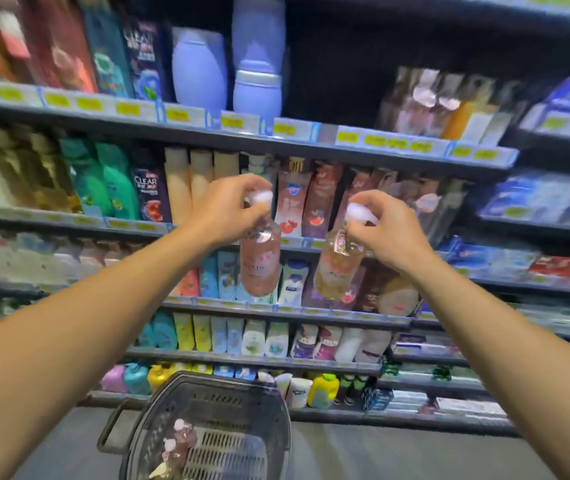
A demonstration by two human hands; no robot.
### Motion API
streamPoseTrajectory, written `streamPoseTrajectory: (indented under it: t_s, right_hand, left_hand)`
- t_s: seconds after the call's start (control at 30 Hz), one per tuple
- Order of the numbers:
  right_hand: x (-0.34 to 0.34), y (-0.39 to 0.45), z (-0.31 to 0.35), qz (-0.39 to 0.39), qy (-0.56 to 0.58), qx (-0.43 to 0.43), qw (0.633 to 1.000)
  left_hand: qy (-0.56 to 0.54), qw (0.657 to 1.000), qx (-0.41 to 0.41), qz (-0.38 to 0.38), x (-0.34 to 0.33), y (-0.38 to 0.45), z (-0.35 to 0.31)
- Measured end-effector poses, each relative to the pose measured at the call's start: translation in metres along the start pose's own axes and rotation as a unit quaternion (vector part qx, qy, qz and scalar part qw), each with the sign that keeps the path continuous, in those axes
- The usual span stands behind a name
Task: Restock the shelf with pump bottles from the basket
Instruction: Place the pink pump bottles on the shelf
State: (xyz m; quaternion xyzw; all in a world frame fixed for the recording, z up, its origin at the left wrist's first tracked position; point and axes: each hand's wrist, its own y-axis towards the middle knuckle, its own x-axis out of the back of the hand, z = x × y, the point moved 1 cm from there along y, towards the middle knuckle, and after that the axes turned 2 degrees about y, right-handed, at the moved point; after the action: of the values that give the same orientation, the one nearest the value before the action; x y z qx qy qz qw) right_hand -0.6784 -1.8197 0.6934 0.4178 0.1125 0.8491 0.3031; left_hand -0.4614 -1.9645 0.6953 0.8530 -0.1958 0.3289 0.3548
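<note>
My left hand (223,211) grips the white pump head of a clear pink pump bottle (259,265), which hangs upright below it. My right hand (385,230) holds a second, peach-coloured pump bottle (335,271) by its white pump, tilted slightly left. Both bottles hang in the air in front of the middle shelves. On the floor below stands a dark plastic basket (269,410) with a few more pump bottles (176,445) lying in its left corner. Similar pump bottles (425,102) stand on an upper shelf at the right, next to a dark gap (339,74).
Store shelving (242,133) with yellow price tags fills the view, packed with shampoo and body wash bottles. Boxed goods (536,199) fill the right-hand shelves. Grey floor lies around the basket. The view is blurred.
</note>
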Motion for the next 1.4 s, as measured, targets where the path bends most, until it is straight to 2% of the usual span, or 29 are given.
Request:
streamPoseTrajectory:
  t_s: [0.13, 0.33, 0.53, 0.77, 1.03, 1.27, 1.4]
  right_hand:
    - [0.02, 0.031, 0.016, -0.025, -0.026, 0.018, 0.999]
    - [0.05, 0.077, 0.036, -0.068, -0.029, 0.047, 0.996]
    - [0.076, 0.123, 0.062, -0.122, -0.066, 0.099, 0.985]
    - [0.099, 0.175, 0.068, -0.141, -0.063, 0.167, 0.974]
    - [0.1, 0.238, 0.04, -0.108, -0.056, 0.223, 0.967]
    - [0.086, 0.286, 0.012, -0.003, -0.055, 0.181, 0.982]
    - [0.082, 0.308, 0.015, 0.011, -0.03, 0.17, 0.985]
  left_hand:
    - [-0.04, 0.999, -0.008, -0.021, 0.009, 0.035, -0.016]
    - [-0.076, 0.994, -0.068, -0.028, 0.02, 0.094, -0.035]
    - [-0.056, 0.99, -0.122, -0.035, 0.029, 0.149, -0.05]
    - [-0.083, 0.988, -0.118, -0.056, 0.024, 0.198, -0.059]
    - [-0.062, 0.989, -0.092, -0.094, 0.005, 0.239, -0.051]
    - [-0.07, 0.992, -0.066, -0.085, -0.001, 0.252, -0.044]
    - [-0.076, 0.992, -0.052, -0.081, -0.001, 0.259, -0.042]
